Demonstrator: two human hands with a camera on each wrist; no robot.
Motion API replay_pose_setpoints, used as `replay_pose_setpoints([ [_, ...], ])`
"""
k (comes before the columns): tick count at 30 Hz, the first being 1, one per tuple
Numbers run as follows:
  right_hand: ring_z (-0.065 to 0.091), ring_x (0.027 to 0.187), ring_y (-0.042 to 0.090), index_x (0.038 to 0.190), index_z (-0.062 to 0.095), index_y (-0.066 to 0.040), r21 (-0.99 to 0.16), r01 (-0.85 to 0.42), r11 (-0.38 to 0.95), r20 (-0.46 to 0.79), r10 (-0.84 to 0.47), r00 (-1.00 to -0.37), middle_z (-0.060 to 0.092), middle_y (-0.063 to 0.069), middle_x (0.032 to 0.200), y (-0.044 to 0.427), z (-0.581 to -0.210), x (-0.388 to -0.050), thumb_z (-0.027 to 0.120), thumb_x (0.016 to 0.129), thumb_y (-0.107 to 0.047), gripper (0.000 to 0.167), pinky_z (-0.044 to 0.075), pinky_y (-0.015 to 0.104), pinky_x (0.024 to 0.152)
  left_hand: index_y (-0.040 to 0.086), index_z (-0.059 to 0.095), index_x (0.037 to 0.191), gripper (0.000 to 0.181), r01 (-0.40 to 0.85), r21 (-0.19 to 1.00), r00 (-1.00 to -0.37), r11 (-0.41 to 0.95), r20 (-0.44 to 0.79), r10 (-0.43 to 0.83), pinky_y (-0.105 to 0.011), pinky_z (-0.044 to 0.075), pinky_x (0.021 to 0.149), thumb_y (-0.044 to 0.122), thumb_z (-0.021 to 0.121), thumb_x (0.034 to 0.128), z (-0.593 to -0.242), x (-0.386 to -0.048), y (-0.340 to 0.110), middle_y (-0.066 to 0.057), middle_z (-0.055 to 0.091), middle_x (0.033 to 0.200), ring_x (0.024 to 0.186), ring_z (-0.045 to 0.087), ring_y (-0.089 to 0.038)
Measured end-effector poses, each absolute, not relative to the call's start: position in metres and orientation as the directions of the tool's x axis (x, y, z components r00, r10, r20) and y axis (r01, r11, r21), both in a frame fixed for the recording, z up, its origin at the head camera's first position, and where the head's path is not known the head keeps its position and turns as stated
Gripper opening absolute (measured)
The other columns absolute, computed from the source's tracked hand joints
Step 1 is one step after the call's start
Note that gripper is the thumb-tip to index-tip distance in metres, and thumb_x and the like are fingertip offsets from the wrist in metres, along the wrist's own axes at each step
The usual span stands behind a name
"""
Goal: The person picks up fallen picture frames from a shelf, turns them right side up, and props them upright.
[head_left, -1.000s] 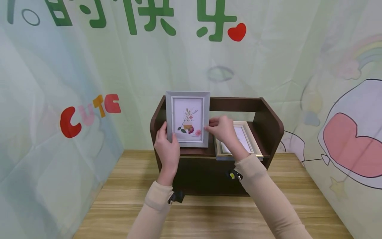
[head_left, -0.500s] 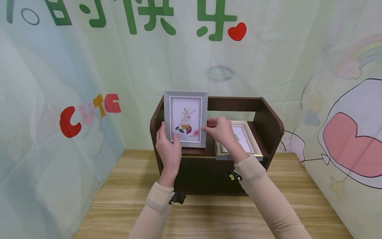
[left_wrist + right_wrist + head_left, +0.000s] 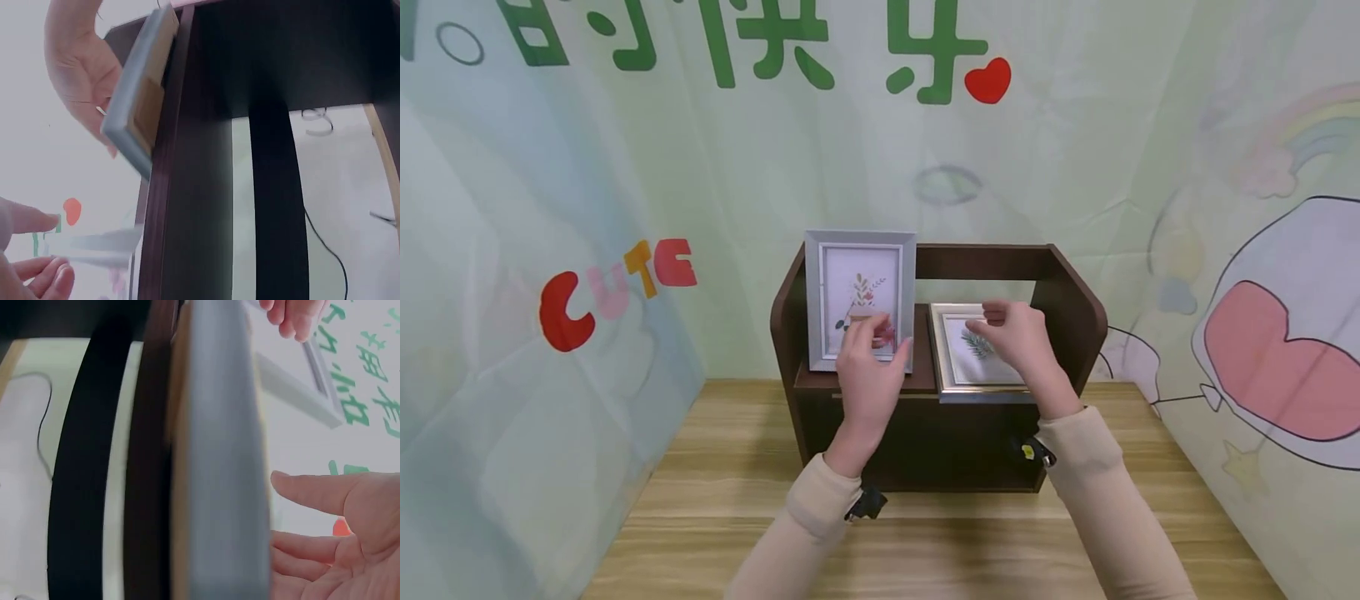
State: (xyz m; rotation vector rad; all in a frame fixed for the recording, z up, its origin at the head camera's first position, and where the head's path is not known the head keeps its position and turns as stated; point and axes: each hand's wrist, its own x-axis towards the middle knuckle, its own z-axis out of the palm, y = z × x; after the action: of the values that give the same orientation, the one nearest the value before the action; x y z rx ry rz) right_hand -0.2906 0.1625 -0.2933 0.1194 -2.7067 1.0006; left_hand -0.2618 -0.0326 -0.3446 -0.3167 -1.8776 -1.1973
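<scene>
A grey photo frame with a plant print stands upright at the left of the dark brown shelf's upper board. My left hand is in front of its lower right part, fingers bent loosely and thumb apart, holding nothing. On the right of the board lies a gold-silver photo frame with a leaf print. Over it hovers my right hand, thumb and fingers spread, hiding its right part. In the right wrist view, a gap shows between the thumb and fingers of the right hand, beside the lying frame's blurred edge.
The dark brown shelf has raised side panels and a back rail. It stands on a wood-grain table. Behind and at both sides hangs a printed cloth backdrop.
Both hands have left the grey photo frame and moved right, the right one over the lying frame. Before that, the grey frame slid slightly left. It now stands unheld.
</scene>
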Motion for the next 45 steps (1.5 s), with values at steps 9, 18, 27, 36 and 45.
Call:
replay_pose_setpoints([
  [9,0.055,0.104,0.037,0.129,0.052,0.007,-0.579,-0.021,0.815,0.227,0.136,-0.964,0.056,0.027,0.128,0.188,-0.310,-0.283,0.064,0.089,-0.027,0.054,0.047,0.049,0.092,-0.001,0.068,0.104,0.032,0.526,0.683,-0.775,0.507,0.631,-0.046,-0.029,0.057,0.069,0.014,0.078,0.0778,-0.347,-0.257,-0.012,-0.013,0.068,0.092,0.076,0.066,-0.022],
  [18,0.052,0.103,0.038,0.132,0.047,0.009,-0.597,0.066,0.800,0.137,0.182,-0.974,0.050,0.030,0.132,0.196,-0.319,-0.277,0.062,0.089,-0.028,0.059,0.046,0.052,0.095,0.000,0.066,0.108,0.037,0.410,0.671,-0.890,0.618,0.444,0.108,-0.030,0.056,0.070,0.024,0.074,0.0823,-0.349,-0.253,-0.003,-0.011,0.070,0.092,0.079,0.065,-0.018],
  [27,0.053,0.112,0.040,0.129,0.050,0.011,-0.651,0.047,0.758,0.171,0.207,-0.963,0.054,0.029,0.129,0.200,-0.321,-0.278,0.061,0.090,-0.027,0.056,0.043,0.051,0.098,0.000,0.064,0.114,0.038,0.391,0.748,-0.903,0.536,0.424,0.067,-0.034,0.056,0.080,0.020,0.073,0.0825,-0.352,-0.251,0.000,-0.013,0.070,0.102,0.091,0.068,-0.022],
  [36,0.049,0.122,0.038,0.132,0.049,0.009,-0.748,0.040,0.662,0.192,0.274,-0.942,0.053,0.027,0.132,0.198,-0.322,-0.279,0.058,0.091,-0.022,0.052,0.038,0.049,0.106,0.001,0.065,0.113,0.037,0.403,0.803,-0.886,0.439,0.463,-0.034,-0.032,0.056,0.083,0.016,0.074,0.0810,-0.360,-0.251,0.004,-0.013,0.069,0.111,0.096,0.069,-0.023],
  [45,0.053,0.118,0.036,0.133,0.050,0.007,-0.785,-0.013,0.619,0.273,0.327,-0.905,0.055,0.026,0.130,0.197,-0.325,-0.278,0.052,0.090,-0.008,0.045,0.041,0.049,0.103,0.000,0.063,0.116,0.038,0.432,0.840,-0.872,0.328,0.482,-0.086,-0.033,0.055,0.083,0.009,0.074,0.0810,-0.365,-0.251,0.012,-0.016,0.068,0.113,0.101,0.068,-0.024],
])
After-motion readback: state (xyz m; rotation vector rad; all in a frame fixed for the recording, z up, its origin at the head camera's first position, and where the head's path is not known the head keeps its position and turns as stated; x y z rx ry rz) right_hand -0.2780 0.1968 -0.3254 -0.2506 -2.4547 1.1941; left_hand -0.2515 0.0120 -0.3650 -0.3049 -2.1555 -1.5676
